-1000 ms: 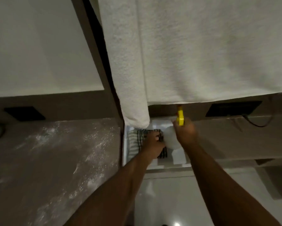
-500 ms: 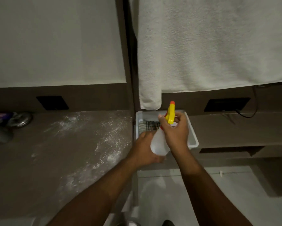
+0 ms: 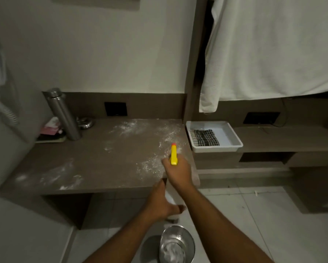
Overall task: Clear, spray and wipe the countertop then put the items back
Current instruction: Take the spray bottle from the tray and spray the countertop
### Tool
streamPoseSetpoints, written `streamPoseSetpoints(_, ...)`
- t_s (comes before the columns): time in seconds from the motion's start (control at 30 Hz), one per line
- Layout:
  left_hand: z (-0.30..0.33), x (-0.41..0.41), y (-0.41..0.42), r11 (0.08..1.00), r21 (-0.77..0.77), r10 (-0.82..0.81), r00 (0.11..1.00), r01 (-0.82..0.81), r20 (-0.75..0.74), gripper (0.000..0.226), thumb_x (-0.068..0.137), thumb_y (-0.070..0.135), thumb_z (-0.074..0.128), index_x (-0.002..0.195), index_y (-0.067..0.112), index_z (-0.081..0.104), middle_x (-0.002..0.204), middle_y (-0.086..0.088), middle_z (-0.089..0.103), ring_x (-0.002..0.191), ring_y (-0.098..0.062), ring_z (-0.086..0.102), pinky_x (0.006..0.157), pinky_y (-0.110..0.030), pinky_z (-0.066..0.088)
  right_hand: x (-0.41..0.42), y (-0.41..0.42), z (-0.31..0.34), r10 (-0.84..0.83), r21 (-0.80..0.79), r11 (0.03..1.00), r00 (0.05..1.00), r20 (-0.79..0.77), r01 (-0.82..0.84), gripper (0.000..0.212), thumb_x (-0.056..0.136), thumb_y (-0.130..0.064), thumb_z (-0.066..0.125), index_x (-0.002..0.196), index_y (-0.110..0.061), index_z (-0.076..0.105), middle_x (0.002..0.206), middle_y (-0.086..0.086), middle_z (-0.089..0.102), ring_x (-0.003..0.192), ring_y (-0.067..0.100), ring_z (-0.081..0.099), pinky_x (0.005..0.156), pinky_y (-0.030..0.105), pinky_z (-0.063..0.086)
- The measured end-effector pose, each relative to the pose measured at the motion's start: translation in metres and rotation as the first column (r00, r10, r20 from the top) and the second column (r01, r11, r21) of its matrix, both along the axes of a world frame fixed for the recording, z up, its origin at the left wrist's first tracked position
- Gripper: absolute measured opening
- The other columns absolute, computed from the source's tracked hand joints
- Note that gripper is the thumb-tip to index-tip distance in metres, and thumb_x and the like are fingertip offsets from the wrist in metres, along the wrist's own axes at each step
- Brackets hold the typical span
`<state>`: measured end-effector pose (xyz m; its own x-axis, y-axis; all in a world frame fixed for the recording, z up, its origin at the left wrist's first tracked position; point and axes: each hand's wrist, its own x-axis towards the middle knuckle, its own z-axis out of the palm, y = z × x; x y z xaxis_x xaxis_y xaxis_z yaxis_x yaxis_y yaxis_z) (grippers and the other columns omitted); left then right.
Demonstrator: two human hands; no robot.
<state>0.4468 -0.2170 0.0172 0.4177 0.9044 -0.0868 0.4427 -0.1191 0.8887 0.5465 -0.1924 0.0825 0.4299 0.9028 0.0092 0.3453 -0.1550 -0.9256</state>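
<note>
Head view: the brown countertop (image 3: 95, 164) carries scattered white powder (image 3: 155, 164), densest near its right front corner. The right hand (image 3: 178, 172) is closed around the neck of a spray bottle (image 3: 174, 154), whose yellow trigger head and orange nozzle point away from the person, over the powdered corner. The left hand (image 3: 160, 203) sits lower, in front of the counter edge, fingers curled under the pale base of the bottle; whether it grips or only steadies the base cannot be determined.

A white tray (image 3: 233, 137) sits on the lower shelf just beside the counter's right end and holds a folded checked cloth (image 3: 205, 137). At the left rear of the counter stand a steel flask (image 3: 61, 114), a pink packet (image 3: 50, 127) and a small metal object, so clearing appears incomplete.

Judged step: spraying is about to begin. The next move calls for a trigger squeeze with the nozzle aimed at the powder, then collection of the cloth from the tray for wiping. A steel bin (image 3: 177, 245) stands on the floor below the hands.
</note>
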Motion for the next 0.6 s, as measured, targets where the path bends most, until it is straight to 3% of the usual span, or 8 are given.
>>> streamPoseSetpoints(0.13, -0.017, -0.019, -0.041, 0.993, -0.114, 0.036, 0.997, -0.045, -0.072, 0.106, 0.040, 0.057, 0.084, 0.132, 0.032, 0.036, 0.126, 0.011, 0.047, 0.117, -0.011, 0.051, 0.096, -0.033, 0.051, -0.020, -0.034, -0.023, 0.011, -0.062, 0.998, 0.999, 0.050, -0.008, 0.025, 0.083, -0.032, 0.062, 0.066, -0.015, 0.055, 0.060, 0.000, 0.054, 0.057, 0.019, 0.051, 0.063, 0.039, 0.048)
streamPoseSetpoints(0.23, -0.021, -0.020, -0.068, 0.986, -0.154, 0.042, 0.992, -0.060, -0.118, 0.117, 0.039, 0.064, 0.081, 0.139, 0.026, 0.033, 0.134, 0.009, 0.045, 0.121, -0.011, 0.048, 0.100, -0.031, 0.047, -0.019, -0.055, -0.035, 0.005, -0.097, 0.995, 0.996, 0.088, 0.004, 0.029, 0.082, -0.031, 0.062, 0.059, -0.019, 0.050, 0.054, -0.004, 0.050, 0.052, 0.013, 0.047, 0.055, 0.032, 0.043)
streamPoseSetpoints(0.43, -0.025, -0.018, -0.097, 0.974, -0.222, 0.025, 0.992, -0.053, -0.125, 0.115, 0.038, 0.062, 0.084, 0.138, 0.026, 0.040, 0.136, 0.010, 0.050, 0.125, -0.009, 0.048, 0.105, -0.033, 0.045, -0.014, -0.083, -0.048, 0.088, -0.146, 0.986, 0.994, 0.058, -0.079, 0.032, 0.085, -0.026, 0.060, 0.057, -0.019, 0.046, 0.052, -0.004, 0.046, 0.051, 0.013, 0.044, 0.054, 0.030, 0.036)
streamPoseSetpoints(0.6, -0.032, -0.016, -0.107, 0.967, -0.253, -0.019, 0.989, -0.019, -0.147, 0.110, 0.035, 0.068, 0.084, 0.132, 0.039, 0.041, 0.130, 0.020, 0.049, 0.122, -0.005, 0.048, 0.104, -0.029, 0.044, -0.009, -0.099, -0.054, -0.048, -0.163, 0.985, 0.996, 0.080, 0.061, 0.030, 0.086, -0.022, 0.061, 0.059, -0.015, 0.050, 0.054, 0.000, 0.049, 0.053, 0.015, 0.045, 0.054, 0.027, 0.036)
